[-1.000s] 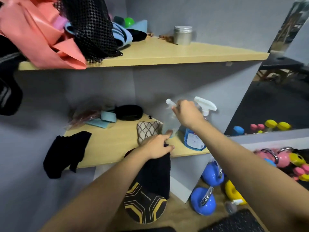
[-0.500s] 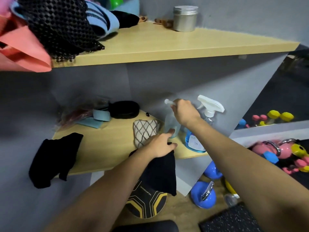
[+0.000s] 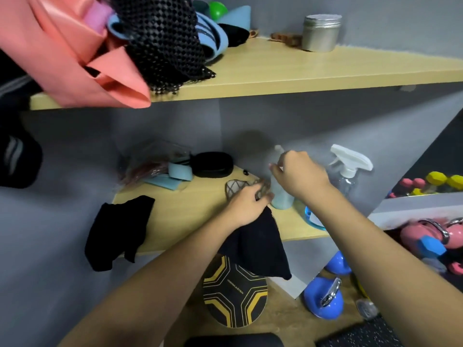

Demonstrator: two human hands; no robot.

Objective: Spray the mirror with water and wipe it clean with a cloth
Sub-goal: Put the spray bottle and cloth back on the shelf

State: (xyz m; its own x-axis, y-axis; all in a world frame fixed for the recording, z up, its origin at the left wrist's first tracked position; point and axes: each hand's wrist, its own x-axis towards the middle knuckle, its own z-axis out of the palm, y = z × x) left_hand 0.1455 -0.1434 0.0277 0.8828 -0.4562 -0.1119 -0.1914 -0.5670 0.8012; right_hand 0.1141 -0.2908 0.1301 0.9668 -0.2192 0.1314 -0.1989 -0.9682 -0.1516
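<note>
Down on the lower shelf, the right hand curls its fingers round the top of a pale spray bottle that stands upright near the back wall; motion blur leaves it unclear how firmly they clamp it. The left hand grips a black cloth, which hangs over the shelf's front edge, its fingertips just beside the bottle's base. Behind that hand lies a netted pad. A second spray bottle, clear with a white trigger, stands just to the right, partly hidden by the right forearm. Further left on the shelf sit a black band, blue straps and another black cloth draped over the edge. The upper shelf holds a metal tin, black mesh and pink fabric. Below are blue kettlebells and a black-and-yellow ball.
</note>
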